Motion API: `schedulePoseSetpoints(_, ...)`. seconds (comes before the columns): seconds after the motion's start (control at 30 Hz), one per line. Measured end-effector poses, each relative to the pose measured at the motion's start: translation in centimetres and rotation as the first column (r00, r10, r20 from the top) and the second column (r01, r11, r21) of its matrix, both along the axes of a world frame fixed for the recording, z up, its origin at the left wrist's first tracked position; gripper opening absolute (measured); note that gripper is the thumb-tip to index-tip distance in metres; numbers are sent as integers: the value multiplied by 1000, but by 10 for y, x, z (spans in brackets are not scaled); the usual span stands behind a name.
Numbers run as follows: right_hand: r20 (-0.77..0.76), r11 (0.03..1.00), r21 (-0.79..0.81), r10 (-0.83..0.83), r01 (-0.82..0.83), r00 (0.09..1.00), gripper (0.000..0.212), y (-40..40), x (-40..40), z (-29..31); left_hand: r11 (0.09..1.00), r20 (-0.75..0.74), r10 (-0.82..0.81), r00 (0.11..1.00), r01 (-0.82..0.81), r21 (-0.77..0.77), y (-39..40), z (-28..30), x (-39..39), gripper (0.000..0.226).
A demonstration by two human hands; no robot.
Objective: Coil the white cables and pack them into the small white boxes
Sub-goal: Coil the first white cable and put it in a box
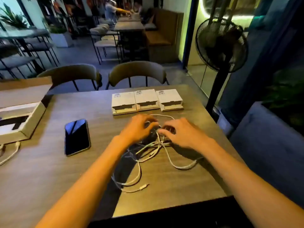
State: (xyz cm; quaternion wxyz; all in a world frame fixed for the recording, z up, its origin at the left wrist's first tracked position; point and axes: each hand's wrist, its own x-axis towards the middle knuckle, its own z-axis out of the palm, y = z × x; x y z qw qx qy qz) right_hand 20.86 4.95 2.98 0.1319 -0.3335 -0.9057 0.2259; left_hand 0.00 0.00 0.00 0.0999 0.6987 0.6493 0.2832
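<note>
Both hands, left (139, 127) and right (180, 132), are hovering half-curled over the cables (154, 145), grip unclear. They're looking light and floppy; I'd be grabbing an end plug, boxes (146, 98) at 12 o'clock

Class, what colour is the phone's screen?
Dark, near black with a bluish sheen, on the phone; head view.

Wood-grain desk (49, 170), matt, brown, faintly streaked. Glossy black glass on the phone (77, 137), mirror-like, with a thin shiny rim. Matt white cardboard on the three small boxes (123, 101) (145, 98) (170, 97), raw brown edges at the open flaps. Smooth white plastic sheathing on the cables (179, 166), slightly sheened. Padded, cloth-like backs on the chairs (137, 71), over thin dark metal legs. Black wire grille on the fan (221, 45).
</note>
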Motion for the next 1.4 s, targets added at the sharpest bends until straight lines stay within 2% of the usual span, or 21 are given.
schedulePoseSetpoints(0.1,85,997,48,60,-64,995,35,-28,12,-8,996,-88,-86,992,85,-21,-27,-9,14,26)
schedulePoseSetpoints(0.2,101,994,80,68,-77,992,38,-36,19,-10,997,-111,-81,990,81,-5,-42,-8,18,34)
schedulePoseSetpoints(0.3,155,983,178,15,-43,988,28,-34,19,-6,992,-124,-122,985,117,-45,-51,-2,14,45)
schedulePoseSetpoints(0.43,163,971,231,20,-58,986,21,-37,7,-6,987,-122,-161,979,156,-45,-57,5,13,29)
schedulePoseSetpoints(0.57,85,988,140,54,-66,995,11,-39,-11,-17,995,-54,-103,993,102,-12,-53,3,7,17)
schedulePoseSetpoints(0.67,-31,999,31,-29,30,999,5,-34,-21,-13,996,-3,-86,996,86,3,-50,2,1,21)
schedulePoseSetpoints(0.8,-212,991,-97,-109,90,971,8,-24,-30,12,987,192,-56,980,26,157,-45,17,-4,23)
schedulePoseSetpoints(0.9,-412,965,-247,-188,89,892,11,-17,-40,38,977,378,-49,924,-34,209,-43,34,-4,19)
schedulePoseSetpoints(1.0,-626,944,-303,-301,132,719,13,-4,-41,69,985,528,-45,848,-52,167,-45,43,-14,26)
schedulePoseSetpoints(1.1,-752,920,-300,-392,253,531,16,22,-28,91,992,530,-24,847,-44,116,-48,46,-27,33)
schedulePoseSetpoints(1.17,-757,892,-311,-440,327,482,15,39,-20,94,998,486,-33,873,-1,69,-50,49,-32,40)
schedulePoseSetpoints(1.23,-708,857,-264,-483,442,515,16,49,-15,87,997,497,-52,866,15,78,-50,56,-36,44)
schedulePoseSetpoints(1.3,-656,835,-184,-498,519,567,19,53,-8,75,989,594,-72,801,-22,149,-51,67,-39,41)
schedulePoseSetpoints(1.37,-542,851,-103,-482,515,688,19,56,-2,62,978,678,-64,733,-90,190,-51,82,-38,36)
schedulePoseSetpoints(1.4,-428,864,-58,-475,501,769,18,57,0,55,975,697,-51,715,-116,190,-51,89,-37,34)
